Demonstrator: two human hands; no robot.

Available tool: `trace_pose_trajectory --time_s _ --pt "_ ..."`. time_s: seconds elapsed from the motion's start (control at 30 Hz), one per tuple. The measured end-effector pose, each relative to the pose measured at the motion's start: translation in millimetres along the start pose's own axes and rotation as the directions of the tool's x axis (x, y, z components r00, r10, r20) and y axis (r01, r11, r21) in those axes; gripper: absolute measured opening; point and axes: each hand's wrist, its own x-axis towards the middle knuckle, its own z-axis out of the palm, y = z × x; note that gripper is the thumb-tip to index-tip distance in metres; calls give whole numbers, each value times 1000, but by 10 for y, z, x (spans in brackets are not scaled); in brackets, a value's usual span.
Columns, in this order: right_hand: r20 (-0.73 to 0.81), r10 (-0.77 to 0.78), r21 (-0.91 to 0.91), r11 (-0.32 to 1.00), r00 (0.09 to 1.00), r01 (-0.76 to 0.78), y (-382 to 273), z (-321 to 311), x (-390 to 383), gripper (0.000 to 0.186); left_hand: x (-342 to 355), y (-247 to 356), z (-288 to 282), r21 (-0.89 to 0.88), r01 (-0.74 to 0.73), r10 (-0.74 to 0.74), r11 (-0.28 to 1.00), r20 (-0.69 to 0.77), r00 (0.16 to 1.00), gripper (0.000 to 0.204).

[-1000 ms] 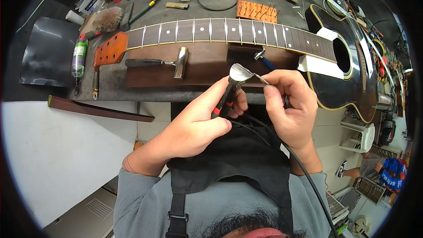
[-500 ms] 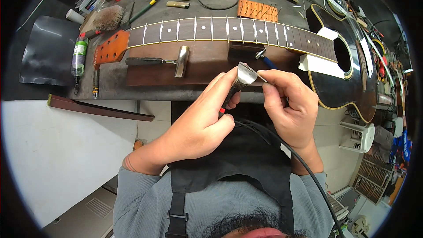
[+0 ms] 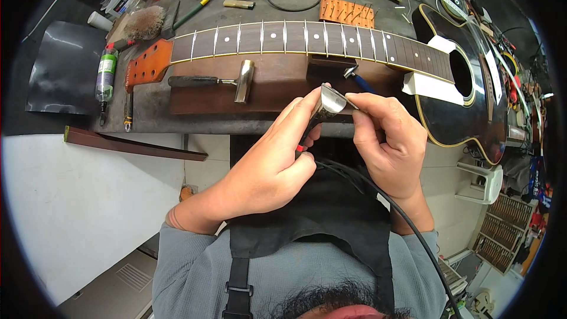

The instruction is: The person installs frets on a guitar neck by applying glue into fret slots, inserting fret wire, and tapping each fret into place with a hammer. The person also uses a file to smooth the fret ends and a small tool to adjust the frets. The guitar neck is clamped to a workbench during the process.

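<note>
Head-worn fisheye view, looking down, near left hand [image 3: 269,168] and right hand [image 3: 394,147]

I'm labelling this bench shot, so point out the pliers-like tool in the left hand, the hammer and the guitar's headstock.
Pliers-like tool [image 3: 334,102]: head view, on its shiny metal head.
Hammer [image 3: 244,82]: head view, on its metal head.
Headstock [image 3: 150,63]: head view, on its orange-brown face.

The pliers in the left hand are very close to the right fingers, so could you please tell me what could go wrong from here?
The right hand pinches a thin strip close to the head of the pliers, so its fingers could get nipped. The strip might also slip or spring away. The black cable running beside that hand could snag.
</note>
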Motion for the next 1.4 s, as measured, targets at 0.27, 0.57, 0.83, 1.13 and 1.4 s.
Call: trace_pose_trajectory --time_s 0.27,0.57,0.83,1.13,1.4 --pt "21 -43 -58 997 999 44 -13 -25 37 41 -6 3 2 22 28 -28 999 -3 1000 91" --pt "27 -64 -42 997 998 65 -6 -12 41 40 -16 -3 2 22 28 -28 999 -1 1000 78" --pt "19 -63 -115 991 998 65 -39 -13 74 29 -12 21 35 26 3 -3 1000 -30 1000 71" --pt "126 -252 -430 858 959 282 47 -95 146 34 -2 -15 127 -18 10 -12 1000 -102 995 68" --pt "150 -258 -455 839 955 298 34 -90 143 32 -5 -42 153 -60 20 -26 998 -98 995 66"
